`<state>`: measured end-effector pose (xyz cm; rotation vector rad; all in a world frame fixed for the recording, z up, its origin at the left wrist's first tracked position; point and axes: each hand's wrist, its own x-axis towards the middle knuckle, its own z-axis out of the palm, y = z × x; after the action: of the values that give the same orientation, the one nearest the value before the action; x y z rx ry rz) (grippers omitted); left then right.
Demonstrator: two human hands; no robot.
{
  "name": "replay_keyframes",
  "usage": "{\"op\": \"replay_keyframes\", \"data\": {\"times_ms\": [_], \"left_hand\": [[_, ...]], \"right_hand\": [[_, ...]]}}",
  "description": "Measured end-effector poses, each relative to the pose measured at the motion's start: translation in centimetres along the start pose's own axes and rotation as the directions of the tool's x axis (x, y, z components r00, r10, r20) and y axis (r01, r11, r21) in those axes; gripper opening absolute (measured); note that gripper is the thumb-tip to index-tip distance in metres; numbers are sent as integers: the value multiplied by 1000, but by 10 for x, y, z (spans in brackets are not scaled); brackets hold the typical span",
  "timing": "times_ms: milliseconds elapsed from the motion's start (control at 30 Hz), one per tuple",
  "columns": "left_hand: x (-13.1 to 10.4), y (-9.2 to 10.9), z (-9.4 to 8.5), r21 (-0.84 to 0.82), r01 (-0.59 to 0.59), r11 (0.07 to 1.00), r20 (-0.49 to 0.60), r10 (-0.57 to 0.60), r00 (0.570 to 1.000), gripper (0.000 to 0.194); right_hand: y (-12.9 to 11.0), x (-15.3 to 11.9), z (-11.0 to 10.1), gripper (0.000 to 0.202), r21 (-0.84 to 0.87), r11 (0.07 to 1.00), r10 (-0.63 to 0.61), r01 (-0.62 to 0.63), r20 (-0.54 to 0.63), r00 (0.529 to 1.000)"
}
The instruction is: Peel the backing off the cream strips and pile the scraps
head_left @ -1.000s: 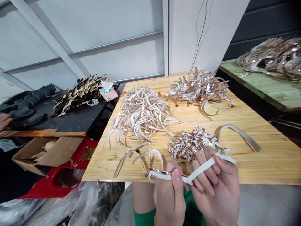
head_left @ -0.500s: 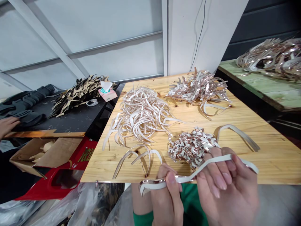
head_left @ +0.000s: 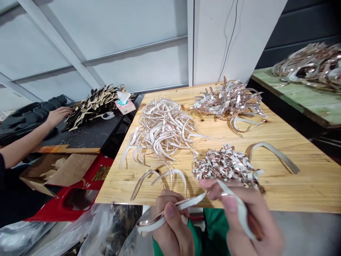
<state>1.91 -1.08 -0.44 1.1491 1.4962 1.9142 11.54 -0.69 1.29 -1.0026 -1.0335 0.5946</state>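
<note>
Two pieces of narrow strip, white on one side and shiny rose-gold on the other, are in my hands at the table's front edge. My left hand pinches one strip piece between thumb and fingers; its glossy end curls out to the left. In my right hand, closed fingers grip the other strip piece, which bends down across the palm. A small gap shows between the two facing ends. Just beyond my right hand lies a heap of short rose-gold and white bits.
On the wooden table lie a tangled pile of strips, a second bundle and a few loose strips. At left, a co-worker's hand reaches over a black table with dark pieces and a tissue pack.
The strip that spanned both hands now shows as two pieces with a gap. My right hand has turned and closed more. The co-worker's arm has reached farther across the black table.
</note>
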Motion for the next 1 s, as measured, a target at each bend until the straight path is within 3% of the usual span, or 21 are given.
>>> {"op": "replay_keyframes", "data": {"times_ms": [67,167,233,300,367,433,533,600,700,800,867,933,1000], "left_hand": [[3,-1,-1,3,-102,995,-19,102,995,45],[5,-3,2,48,-174,984,-59,177,983,44],[7,-3,4,71,-203,977,-91,209,974,45],[11,-2,3,79,-236,968,-190,247,950,45],[17,-2,-2,95,-245,965,-266,262,928,45],[22,-4,-11,126,-215,968,-251,241,938,43],[28,-13,-24,159,-192,968,-196,222,955,46],[32,-22,-30,143,-183,973,-158,205,966,49],[37,-35,-33,178,-109,978,-62,122,991,51],[44,-45,-26,308,-57,950,66,38,997,54],[48,-50,-20,343,-31,939,119,-11,993,54],[51,-57,-17,326,-28,945,164,-28,986,51],[54,-66,-18,318,-92,943,237,15,971,48]], "right_hand": [[-1,-4,-4,7,-118,992,57,-37,175,983],[2,-2,-13,25,-238,970,50,47,385,921],[8,2,-18,23,-258,956,5,137,483,875],[13,3,-19,19,-246,956,-2,159,537,844],[15,1,-20,14,-226,973,89,41,537,839],[11,-1,-22,10,-158,970,242,-184,550,800],[2,3,-36,11,-2,864,402,-503,604,688],[-1,12,-51,18,118,804,410,-583,600,687],[0,37,-73,33,84,854,416,-513,482,771],[6,67,-81,36,-312,886,445,-342,369,816],[9,82,-79,35,-537,830,393,-152,368,843],[10,91,-75,31,-705,709,359,10,373,855],[7,95,-74,27,-789,605,368,107,396,842]]}}
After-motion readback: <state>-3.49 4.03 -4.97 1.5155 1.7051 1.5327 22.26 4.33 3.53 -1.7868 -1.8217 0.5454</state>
